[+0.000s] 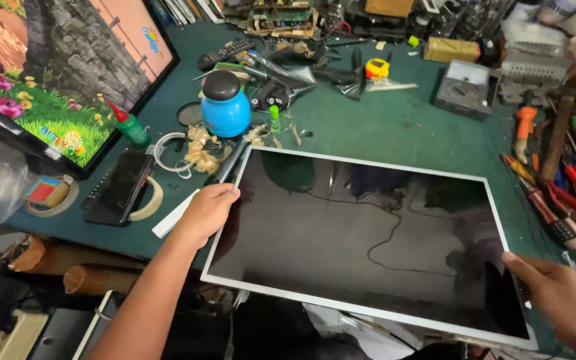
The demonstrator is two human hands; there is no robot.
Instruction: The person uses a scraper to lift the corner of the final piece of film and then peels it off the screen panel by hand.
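While both hands hang onto it, the big dark panel (368, 247) with its thin white border fills the middle and lower right of the frame, lying flat-ish on the green counter (401, 120) with its near edge sticking out past the counter's front. Left hand (207, 210) is at the panel's left edge, grip narrow, fingers curled over the border and pinching it. Right hand (555, 293) is down at the lower right corner, fingers laid on the glass near the right edge; can't really tell how tight that grip is since the thumb side is hidden, but it's resting on the panel. You can see a thin dark wire-looking line snaking across the glass, could be a reflection, hard to say. Just past the panel's upper left corner there's a blue round bottle (225, 107) with a black cap, some crumpled beige scraps (201, 150) and a small green bottle (275, 120). Left of the left hand sits a black phone (118, 188) near a tape roll (51, 195). Upper left of the frame is a lit screen (55, 73) showing a cartoon garden scene, with a red-tipped green bottle (128, 125) just in front of it. Right edge is a pile of screwdrivers and pliers (568, 187) with red and orange handles, touching or nearly touching the panel's side. Top of the frame has a grey meter (465, 87), a remote (225, 53) and a yellow tape measure (377, 68).
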